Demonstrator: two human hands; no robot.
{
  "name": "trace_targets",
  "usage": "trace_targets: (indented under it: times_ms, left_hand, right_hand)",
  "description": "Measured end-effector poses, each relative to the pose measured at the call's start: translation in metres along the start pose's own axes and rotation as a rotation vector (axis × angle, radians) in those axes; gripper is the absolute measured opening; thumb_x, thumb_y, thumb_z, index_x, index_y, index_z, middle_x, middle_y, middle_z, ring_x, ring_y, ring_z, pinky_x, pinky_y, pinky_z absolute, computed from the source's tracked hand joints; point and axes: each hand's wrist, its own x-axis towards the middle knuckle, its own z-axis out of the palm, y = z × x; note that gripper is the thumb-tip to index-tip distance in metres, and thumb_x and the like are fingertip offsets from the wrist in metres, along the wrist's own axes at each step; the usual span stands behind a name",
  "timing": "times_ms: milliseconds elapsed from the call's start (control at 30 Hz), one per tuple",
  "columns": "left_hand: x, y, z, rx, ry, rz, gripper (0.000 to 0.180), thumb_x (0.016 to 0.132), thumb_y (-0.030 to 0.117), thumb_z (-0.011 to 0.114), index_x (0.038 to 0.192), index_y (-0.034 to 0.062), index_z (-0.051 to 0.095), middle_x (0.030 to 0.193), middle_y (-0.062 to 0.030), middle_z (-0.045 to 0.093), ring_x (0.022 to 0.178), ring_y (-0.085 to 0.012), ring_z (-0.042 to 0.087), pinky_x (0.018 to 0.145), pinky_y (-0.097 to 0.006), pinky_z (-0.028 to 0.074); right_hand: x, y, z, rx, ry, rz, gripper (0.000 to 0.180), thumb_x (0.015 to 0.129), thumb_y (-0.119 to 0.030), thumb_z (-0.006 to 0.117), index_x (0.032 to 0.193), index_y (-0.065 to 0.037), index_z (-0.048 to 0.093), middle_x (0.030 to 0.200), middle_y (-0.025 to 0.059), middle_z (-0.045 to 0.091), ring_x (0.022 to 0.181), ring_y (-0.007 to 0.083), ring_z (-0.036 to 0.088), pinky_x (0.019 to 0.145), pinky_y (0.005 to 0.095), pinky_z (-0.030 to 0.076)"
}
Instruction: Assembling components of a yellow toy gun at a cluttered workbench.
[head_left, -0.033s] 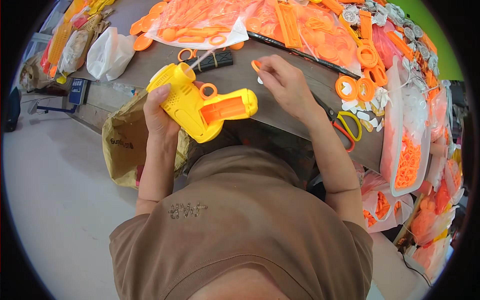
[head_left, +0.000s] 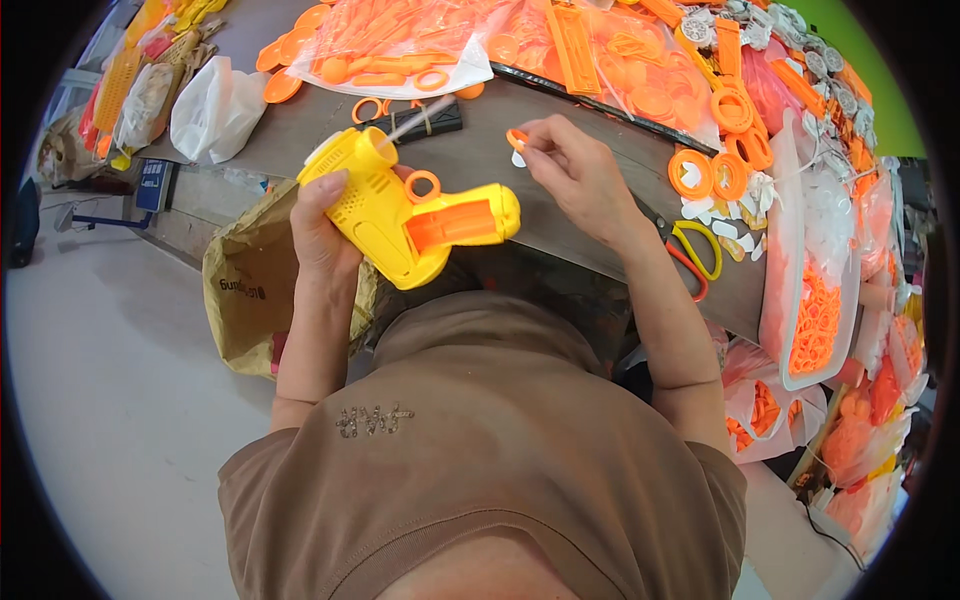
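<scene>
My left hand is closed round a yellow plastic toy gun, thumb on its upper side. An orange ring stands out from the gun beside its handle, and the handle shows an orange inner part. A thin pale rod slants out of the round opening at the gun's far end. To the right, over the table, my right hand pinches a small orange ring between thumb and fingers. A white scrap lies just below that ring.
Clear bags of orange parts cover the far side. A black block lies beyond the gun. Scissors with red and yellow handles lie right, near a plastic bin of orange rings. A paper bag stands lower left.
The toy gun has tilted and shifted very slightly right and down in my left hand. The small ring in my right hand has moved a touch lower and to the right.
</scene>
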Motion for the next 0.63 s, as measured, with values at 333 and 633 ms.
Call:
trace_targets:
  times_ms: [333, 633]
  left_hand:
    - [-0.004, -0.028, 0.045, 0.181, -0.101, -0.242, 0.058, 0.062, 0.013, 0.067, 0.113, -0.003, 0.046, 0.095, -0.0193, 0.061, 0.079, -0.032, 0.065, 0.073, -0.042, 0.055]
    - [-0.007, -0.033, 0.049, 0.398, -0.133, -0.235, 0.054, 0.059, 0.013, 0.07, 0.108, -0.0025, 0.051, 0.095, -0.0133, 0.061, 0.088, -0.0231, 0.063, 0.081, -0.034, 0.051]
  right_hand:
    - [-0.034, -0.022, -0.026, -0.359, 0.054, -0.269, 0.056, 0.075, -0.005, 0.068, 0.126, -0.005, 0.043, 0.108, 0.0132, 0.058, 0.096, 0.0248, 0.059, 0.084, 0.0339, 0.047]
    - [-0.03, -0.049, -0.008, -0.247, -0.169, -0.23, 0.073, 0.073, -0.006, 0.07, 0.135, -0.008, 0.034, 0.11, 0.0179, 0.057, 0.099, 0.032, 0.059, 0.083, 0.0385, 0.049]
